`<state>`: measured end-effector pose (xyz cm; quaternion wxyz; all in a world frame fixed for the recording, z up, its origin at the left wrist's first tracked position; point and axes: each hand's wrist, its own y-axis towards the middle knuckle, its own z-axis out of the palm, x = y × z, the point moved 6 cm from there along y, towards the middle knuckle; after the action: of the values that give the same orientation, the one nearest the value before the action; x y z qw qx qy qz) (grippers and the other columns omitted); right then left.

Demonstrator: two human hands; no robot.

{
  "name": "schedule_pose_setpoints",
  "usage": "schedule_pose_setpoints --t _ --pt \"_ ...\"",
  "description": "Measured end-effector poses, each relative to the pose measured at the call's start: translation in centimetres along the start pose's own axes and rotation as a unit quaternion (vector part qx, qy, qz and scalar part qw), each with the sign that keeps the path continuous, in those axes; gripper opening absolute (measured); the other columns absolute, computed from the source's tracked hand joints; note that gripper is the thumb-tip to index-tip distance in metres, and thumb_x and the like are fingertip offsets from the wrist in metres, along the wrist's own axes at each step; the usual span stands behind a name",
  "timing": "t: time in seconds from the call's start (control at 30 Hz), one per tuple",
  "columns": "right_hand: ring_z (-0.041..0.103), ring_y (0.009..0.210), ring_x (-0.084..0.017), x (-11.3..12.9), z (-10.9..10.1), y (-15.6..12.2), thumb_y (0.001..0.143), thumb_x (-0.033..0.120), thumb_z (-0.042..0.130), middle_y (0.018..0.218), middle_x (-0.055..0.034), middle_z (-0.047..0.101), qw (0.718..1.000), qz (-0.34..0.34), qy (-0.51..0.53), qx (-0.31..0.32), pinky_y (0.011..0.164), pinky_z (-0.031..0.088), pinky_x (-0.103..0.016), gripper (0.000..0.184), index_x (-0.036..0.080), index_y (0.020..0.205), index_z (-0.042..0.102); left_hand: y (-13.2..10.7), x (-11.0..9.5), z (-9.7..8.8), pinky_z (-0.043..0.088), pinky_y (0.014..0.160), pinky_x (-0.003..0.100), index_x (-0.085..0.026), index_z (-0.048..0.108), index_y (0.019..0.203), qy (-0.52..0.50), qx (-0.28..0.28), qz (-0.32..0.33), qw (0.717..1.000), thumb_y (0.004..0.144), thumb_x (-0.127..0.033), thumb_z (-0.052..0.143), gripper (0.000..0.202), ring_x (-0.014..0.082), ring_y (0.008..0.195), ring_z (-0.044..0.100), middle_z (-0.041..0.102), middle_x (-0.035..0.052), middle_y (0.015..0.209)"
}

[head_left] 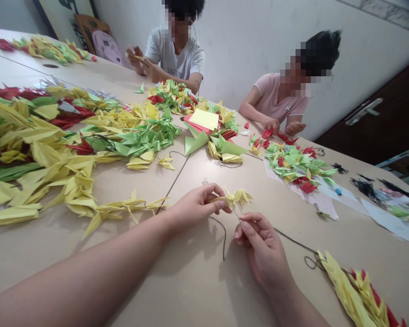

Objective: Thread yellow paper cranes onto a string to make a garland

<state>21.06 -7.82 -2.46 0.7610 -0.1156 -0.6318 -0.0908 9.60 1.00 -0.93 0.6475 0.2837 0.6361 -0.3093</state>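
Observation:
In the middle of the table, my left hand (207, 202) pinches a folded yellow paper crane (240, 197), possibly more than one. Just below and to the right, my right hand (261, 238) is closed on a thin needle-like piece (236, 213) whose upper end meets the crane's underside. A dark cord (224, 238) hangs in a curve below my left hand. Another dark cord (295, 243) runs from behind my right hand to a strung bundle of yellow and red folded paper (352, 290) at the lower right. Yellow cranes on a string (102, 211) lie left of my left wrist.
Big heaps of yellow, green and red cranes (37, 136) cover the left side. Square paper sheets (204, 119) are stacked at centre. A green-and-red crane pile (289, 161) and black cords (366, 188) lie right. Two people sit opposite, one in a white shirt (179, 54), one in pink (281, 93).

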Motion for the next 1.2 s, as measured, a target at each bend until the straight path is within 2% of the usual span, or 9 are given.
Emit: schedule_pose_setpoints --t 0.23,0.47,0.63,0.77,0.93,1.07,1.2 --pt "0.048 0.053 -0.007 -0.1 -0.1 0.0 0.075 0.027 0.061 0.054 0.0035 0.058 1.0 0.009 0.0 -0.006 0.051 0.036 -0.018 0.008 0.022 0.08 0.057 0.0 0.0 0.0 0.042 0.068 0.024 -0.018 0.045 0.083 0.027 -0.005 0.02 0.999 0.083 -0.028 0.048 0.011 0.0112 0.077 0.058 0.067 0.0042 0.085" --pt "0.043 0.049 -0.006 -0.1 -0.3 0.3 0.072 0.029 0.063 0.049 0.0048 0.052 0.999 0.023 0.01 -0.035 0.047 0.031 -0.018 0.012 0.021 0.078 0.056 -0.4 -1.0 -0.2 0.042 0.07 0.024 -0.018 0.05 0.083 0.164 -0.042 0.09 0.981 0.083 -0.025 0.047 0.007 0.0119 0.081 0.06 0.066 0.0011 0.087" --pt "0.04 0.048 -0.006 -0.2 -0.2 0.2 0.072 0.029 0.063 0.047 0.0057 0.047 0.999 0.03 0.031 -0.018 0.049 0.03 -0.019 0.014 0.02 0.081 0.056 -0.4 -1.3 -0.2 0.041 0.068 0.022 -0.019 0.051 0.086 0.183 -0.035 0.109 0.976 0.084 -0.026 0.046 0.009 0.0106 0.08 0.058 0.066 0.0001 0.087" --pt "0.035 0.046 -0.006 -0.3 -0.4 0.4 0.072 0.025 0.063 0.045 0.0078 0.039 0.996 0.037 0.079 -0.018 0.049 0.029 -0.02 0.011 0.021 0.078 0.054 -0.5 -1.4 0.2 0.041 0.067 0.02 -0.019 0.052 0.087 0.212 -0.015 0.129 0.969 0.084 -0.02 0.044 0.009 0.0094 0.08 0.057 0.065 -0.0006 0.088" --pt "0.033 0.045 -0.006 -0.3 -0.6 0.5 0.071 0.025 0.064 0.045 0.0078 0.037 0.994 0.025 0.093 -0.048 0.048 0.029 -0.02 0.012 0.021 0.076 0.053 -1.0 -1.5 1.2 0.041 0.069 0.022 -0.02 0.055 0.087 0.305 0.03 0.146 0.941 0.082 -0.018 0.045 0.012 0.0107 0.077 0.054 0.061 -0.0004 0.083" --pt "0.035 0.046 -0.006 -0.2 -0.6 0.3 0.068 0.026 0.067 0.048 0.0072 0.042 0.996 0.009 0.061 -0.063 0.047 0.029 -0.019 0.016 0.021 0.077 0.054 -1.3 -1.6 1.3 0.04 0.067 0.022 -0.019 0.056 0.088 0.338 0.028 0.136 0.931 0.08 -0.024 0.049 0.012 0.012 0.076 0.052 0.059 0.0007 0.082" --pt "0.036 0.047 -0.007 -0.2 -0.5 0.3 0.071 0.028 0.065 0.048 0.0068 0.041 0.998 0.0 0.038 -0.056 0.049 0.03 -0.021 0.015 0.022 0.08 0.054 -1.3 -1.9 1.1 0.039 0.066 0.021 -0.019 0.058 0.084 0.334 0.002 0.159 0.929 0.084 -0.027 0.044 0.016 0.0116 0.072 0.051 0.059 0.0006 0.076"
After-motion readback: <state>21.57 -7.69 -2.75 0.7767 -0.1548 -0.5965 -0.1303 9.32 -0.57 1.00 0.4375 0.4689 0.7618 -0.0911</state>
